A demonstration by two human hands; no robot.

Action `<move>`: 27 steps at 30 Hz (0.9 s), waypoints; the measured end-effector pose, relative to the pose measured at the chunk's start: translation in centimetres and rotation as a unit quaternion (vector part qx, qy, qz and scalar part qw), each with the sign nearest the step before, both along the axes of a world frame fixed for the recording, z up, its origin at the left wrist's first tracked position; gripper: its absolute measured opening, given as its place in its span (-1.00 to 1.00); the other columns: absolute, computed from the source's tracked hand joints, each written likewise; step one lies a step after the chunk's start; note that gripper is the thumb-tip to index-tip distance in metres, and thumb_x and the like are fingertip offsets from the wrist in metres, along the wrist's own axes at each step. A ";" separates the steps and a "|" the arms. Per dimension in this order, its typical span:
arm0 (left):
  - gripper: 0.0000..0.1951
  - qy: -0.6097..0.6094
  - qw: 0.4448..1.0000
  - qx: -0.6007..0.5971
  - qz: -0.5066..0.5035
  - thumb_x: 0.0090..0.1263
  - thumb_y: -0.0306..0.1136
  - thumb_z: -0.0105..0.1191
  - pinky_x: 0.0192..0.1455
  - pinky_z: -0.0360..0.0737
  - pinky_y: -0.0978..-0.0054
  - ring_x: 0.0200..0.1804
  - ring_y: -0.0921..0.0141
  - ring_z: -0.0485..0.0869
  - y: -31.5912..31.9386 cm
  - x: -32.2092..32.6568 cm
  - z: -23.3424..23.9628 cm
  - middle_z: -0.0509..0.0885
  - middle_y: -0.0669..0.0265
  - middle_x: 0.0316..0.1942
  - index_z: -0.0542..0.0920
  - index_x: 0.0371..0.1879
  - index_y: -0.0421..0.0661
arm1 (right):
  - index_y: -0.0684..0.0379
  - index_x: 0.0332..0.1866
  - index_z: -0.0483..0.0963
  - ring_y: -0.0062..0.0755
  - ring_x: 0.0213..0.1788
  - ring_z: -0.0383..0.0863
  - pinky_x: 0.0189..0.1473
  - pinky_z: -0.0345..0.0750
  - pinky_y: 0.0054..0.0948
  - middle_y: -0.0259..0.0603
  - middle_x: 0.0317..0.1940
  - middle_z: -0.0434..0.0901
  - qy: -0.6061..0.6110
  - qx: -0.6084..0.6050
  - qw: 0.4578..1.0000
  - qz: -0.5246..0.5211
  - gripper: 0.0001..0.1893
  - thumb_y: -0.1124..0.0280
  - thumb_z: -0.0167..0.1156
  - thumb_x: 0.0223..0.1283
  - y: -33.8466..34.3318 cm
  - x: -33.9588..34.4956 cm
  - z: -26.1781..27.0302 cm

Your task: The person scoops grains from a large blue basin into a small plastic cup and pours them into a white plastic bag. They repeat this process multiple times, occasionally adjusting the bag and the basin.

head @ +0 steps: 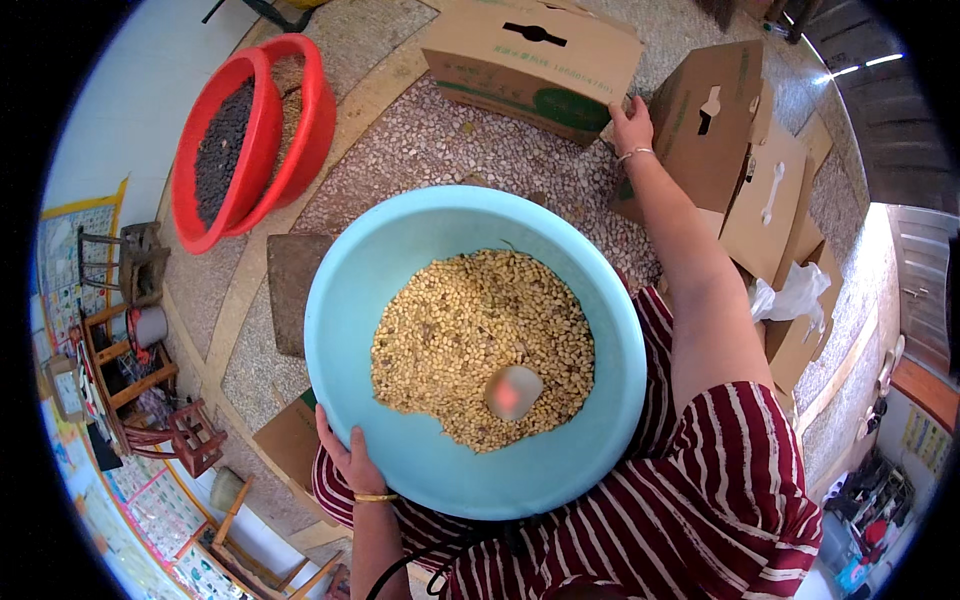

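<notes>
A large light blue plastic basin (337, 300) rests on my lap, partly filled with pale beans or similar seeds (465, 330). Half sunk among them at the lower right is a shiny round metal scoop or bowl (514, 393). My left hand (352, 457) holds the basin's lower left rim, thumb at the edge. Stretched forward, my right hand (634, 131) has its fingertips at the near right corner of a closed cardboard box (517, 67) with green print. Whether those fingers grip the box or only touch it, I cannot tell.
More cardboard boxes (705, 127) line the right side, one with a white plastic bag (799, 296). Two overlapping red basins (259, 142) stand at upper left, one with dark material in it. A brown slab (292, 292) and wooden stools (191, 439) are on the left.
</notes>
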State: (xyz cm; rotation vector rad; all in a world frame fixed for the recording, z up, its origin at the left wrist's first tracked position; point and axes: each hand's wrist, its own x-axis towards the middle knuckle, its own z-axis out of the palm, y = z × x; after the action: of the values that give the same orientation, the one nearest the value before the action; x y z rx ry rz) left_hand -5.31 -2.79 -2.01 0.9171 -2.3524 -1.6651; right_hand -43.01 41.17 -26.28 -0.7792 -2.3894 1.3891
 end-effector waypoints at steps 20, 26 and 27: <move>-0.40 0.016 1.000 0.010 -0.012 0.26 -0.56 -0.15 0.24 0.22 0.39 0.18 0.31 0.27 -0.5 -0.3 -0.7 0.16 0.16 0.26 0.02 0.32 -0.12 | 0.15 0.04 0.37 -0.22 -0.31 0.50 -0.27 0.47 -0.35 -0.16 -0.31 0.47 0.129 -0.033 0.954 0.268 -0.57 0.43 0.19 -0.01 -6.8 1.6 5.3; -0.40 0.015 1.000 0.023 -0.006 0.26 -0.56 -0.16 0.22 0.25 0.40 0.18 0.32 0.28 -0.4 -0.4 -0.5 0.16 0.16 0.26 0.02 0.32 -0.11 | -0.07 0.13 0.32 -0.03 -0.27 0.46 -0.25 0.48 -0.25 -0.09 -0.34 0.39 0.177 0.117 0.885 0.415 -0.51 0.50 0.10 0.01 -11.7 4.2 8.9; -0.40 0.019 1.000 0.019 -0.013 0.26 -0.56 -0.16 0.22 0.25 0.40 0.17 0.32 0.28 -0.5 -0.4 -0.5 0.16 0.16 0.25 0.02 0.32 -0.11 | -0.09 0.14 0.31 -0.04 -0.27 0.46 -0.25 0.48 -0.25 -0.09 -0.35 0.38 0.185 0.110 0.877 0.429 -0.50 0.50 0.10 0.01 -12.3 4.3 9.1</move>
State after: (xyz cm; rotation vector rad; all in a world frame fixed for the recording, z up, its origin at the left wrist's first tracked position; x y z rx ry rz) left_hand -5.68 -3.26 -2.55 0.8577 -2.3255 -1.7276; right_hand -38.71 28.90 -17.18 0.6564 -2.5700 1.2980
